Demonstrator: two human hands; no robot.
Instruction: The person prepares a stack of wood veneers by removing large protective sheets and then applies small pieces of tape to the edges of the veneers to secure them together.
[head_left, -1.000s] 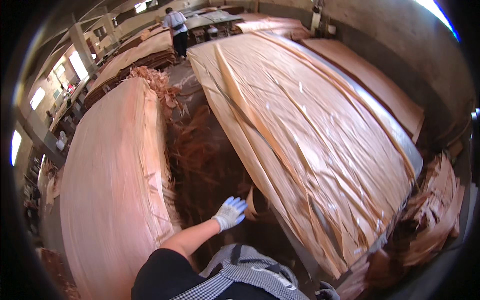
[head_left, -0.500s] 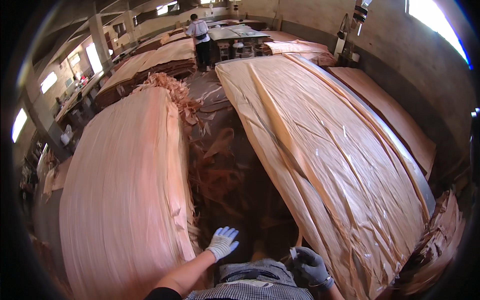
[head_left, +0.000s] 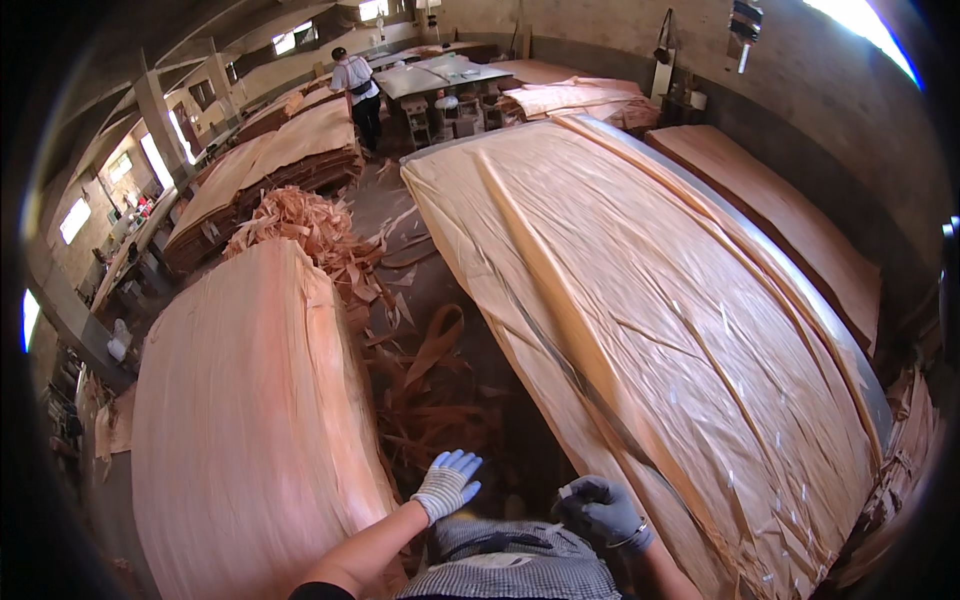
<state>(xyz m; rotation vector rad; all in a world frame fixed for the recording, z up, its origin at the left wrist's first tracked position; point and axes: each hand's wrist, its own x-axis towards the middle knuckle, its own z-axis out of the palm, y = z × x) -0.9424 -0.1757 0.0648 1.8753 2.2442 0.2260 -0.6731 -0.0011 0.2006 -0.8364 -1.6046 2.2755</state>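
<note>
My left hand [head_left: 447, 487], in a striped white glove with pale blue fingers, hangs with its fingers stretched out and nothing in it. It is nearest the inner edge of a thick stack of reddish wood veneer [head_left: 235, 390]. My right hand [head_left: 604, 511], in a dark grey glove, is closed with its fingers curled; a small pale bit shows at the fingertips, too small to name. Beside it on the right lies a large, wrinkled tan veneer sheet [head_left: 640, 300] on a table, with raised folds, a long dark gap and several short white strips on it.
Torn veneer scraps [head_left: 300, 225] heap at the left stack's far end and litter the floor [head_left: 430, 360] between stack and table. Farther off are more veneer stacks [head_left: 300, 150], a grey-topped table [head_left: 440, 75] and a standing person [head_left: 357, 95]. Another stack [head_left: 770, 220] lies along the right wall.
The view has shifted, so the stack and the sheet sit lower in the picture. My right hand has moved slightly left and up. The left hand looks the same, still open.
</note>
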